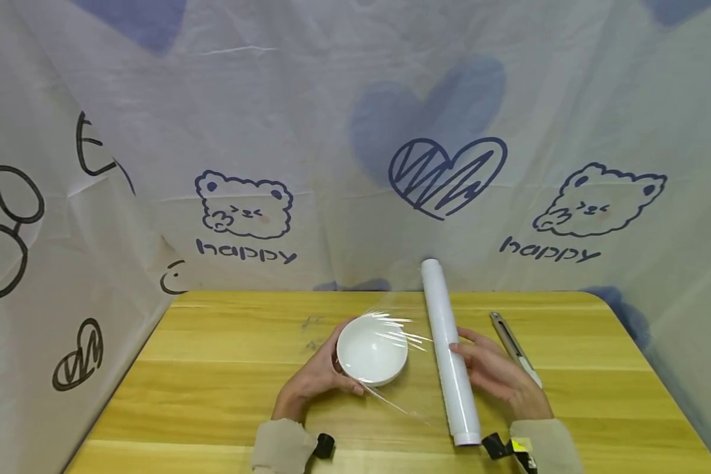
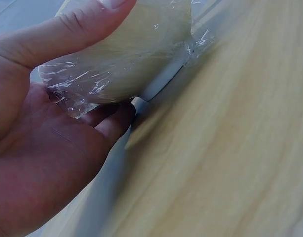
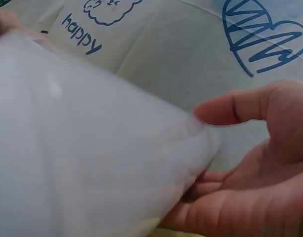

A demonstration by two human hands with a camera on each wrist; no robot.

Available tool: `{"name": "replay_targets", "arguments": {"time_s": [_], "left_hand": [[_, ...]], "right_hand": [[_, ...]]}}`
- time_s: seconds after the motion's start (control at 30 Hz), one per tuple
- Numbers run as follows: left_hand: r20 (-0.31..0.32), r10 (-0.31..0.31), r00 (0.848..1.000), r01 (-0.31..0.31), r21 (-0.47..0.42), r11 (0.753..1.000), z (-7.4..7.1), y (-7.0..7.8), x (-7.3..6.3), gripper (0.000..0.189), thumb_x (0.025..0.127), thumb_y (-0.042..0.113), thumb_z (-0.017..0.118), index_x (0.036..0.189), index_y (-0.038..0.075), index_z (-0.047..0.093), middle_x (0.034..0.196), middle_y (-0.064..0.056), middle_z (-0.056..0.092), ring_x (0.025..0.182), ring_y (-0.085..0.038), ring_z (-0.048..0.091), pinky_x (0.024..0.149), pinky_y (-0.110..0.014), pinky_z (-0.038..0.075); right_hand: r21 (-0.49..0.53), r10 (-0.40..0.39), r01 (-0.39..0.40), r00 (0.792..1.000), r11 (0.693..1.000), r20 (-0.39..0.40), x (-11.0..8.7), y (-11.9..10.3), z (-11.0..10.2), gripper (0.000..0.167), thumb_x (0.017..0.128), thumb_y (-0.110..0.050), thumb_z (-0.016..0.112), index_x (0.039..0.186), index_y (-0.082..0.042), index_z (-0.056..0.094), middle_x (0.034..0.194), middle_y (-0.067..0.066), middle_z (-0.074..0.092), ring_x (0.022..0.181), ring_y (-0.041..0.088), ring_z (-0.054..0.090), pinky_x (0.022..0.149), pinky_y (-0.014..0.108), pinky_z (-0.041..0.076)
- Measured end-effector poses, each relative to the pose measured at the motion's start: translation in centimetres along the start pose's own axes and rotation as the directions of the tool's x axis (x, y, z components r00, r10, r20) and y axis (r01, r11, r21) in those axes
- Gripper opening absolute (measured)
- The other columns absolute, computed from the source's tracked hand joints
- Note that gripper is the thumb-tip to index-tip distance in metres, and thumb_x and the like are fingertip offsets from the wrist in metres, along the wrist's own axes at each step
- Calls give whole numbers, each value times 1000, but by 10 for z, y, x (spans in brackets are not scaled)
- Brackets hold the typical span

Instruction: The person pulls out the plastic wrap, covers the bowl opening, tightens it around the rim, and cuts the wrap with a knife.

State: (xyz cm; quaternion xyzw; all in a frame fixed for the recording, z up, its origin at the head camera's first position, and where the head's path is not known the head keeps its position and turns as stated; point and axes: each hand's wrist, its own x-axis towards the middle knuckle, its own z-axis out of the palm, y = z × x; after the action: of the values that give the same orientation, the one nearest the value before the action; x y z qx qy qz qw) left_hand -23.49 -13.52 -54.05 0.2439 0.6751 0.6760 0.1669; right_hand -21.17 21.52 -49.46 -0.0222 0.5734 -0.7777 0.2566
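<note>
A person's left hand curls round a bowl under film, seemingly steadying it against the pull from a roll. The right hand grips the roll loosely between thumb and fingers — likely keeping tension. The roll's far end overlaps the cloth past the table's back edge; more room lies left — a knife sits near the right hand.

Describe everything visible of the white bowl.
The white bowl is round, smooth and glossy, like glazed ceramic, with a plain interior. Clear film covers its mouth and hangs wrinkled around its outside, stretching towards the roll on its right in the head view. The left hand grips its side. Its mouth faces up; whether its base touches the table is unclear.
</note>
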Motion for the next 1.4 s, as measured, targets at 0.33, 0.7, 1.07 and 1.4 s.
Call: {"name": "replay_targets", "arguments": {"time_s": [0.33, 0.7, 1.07, 1.4], "left_hand": [[6, -8, 1000, 8, -11, 1000, -2, 0, -1, 131, 62, -11, 94, 164, 12, 15, 160, -15, 30, 138, -38, 40, 111, -38, 42], [5, 3, 1000, -3, -12, 1000, -5, 2, -3, 130, 63, -12, 93, 164, 12, 15, 160, -15, 30, 138, -38, 40, 110, -39, 43], [15, -4, 1000, 4, -14, 1000, -5, 0, -4, 128, 63, -12, 93, 164, 17, 19, 160, -16, 30, 137, -39, 41, 110, -41, 44], [-4, -11, 1000, 11, -15, 1000, -6, 0, -5, 131, 61, -14, 92, 164, 12, 16, 159, -16, 30, 137, -38, 40, 109, -37, 44]], "right_hand": [[-69, 17, -19, 999, 997, -29, -2, 0, -5, 75, 106, -14, 50, 160, 8, 2, 137, 22, 48, 111, 25, 59, 97, 45, 54], [-450, -41, -74, 969, 890, -242, -1, -2, 3, 72, 99, -21, 69, 148, 17, 33, 133, 35, 57, 109, 33, 66, 95, 49, 57], [-556, -72, -158, 927, 816, -369, -5, 0, 4, 65, 94, -19, 75, 143, 14, 47, 126, 28, 60, 100, 30, 66, 82, 44, 61], [-686, -117, -182, 923, 704, -365, -3, 2, 5, 63, 93, -25, 76, 136, 15, 53, 112, 20, 63, 92, 25, 61, 78, 37, 59]]}}
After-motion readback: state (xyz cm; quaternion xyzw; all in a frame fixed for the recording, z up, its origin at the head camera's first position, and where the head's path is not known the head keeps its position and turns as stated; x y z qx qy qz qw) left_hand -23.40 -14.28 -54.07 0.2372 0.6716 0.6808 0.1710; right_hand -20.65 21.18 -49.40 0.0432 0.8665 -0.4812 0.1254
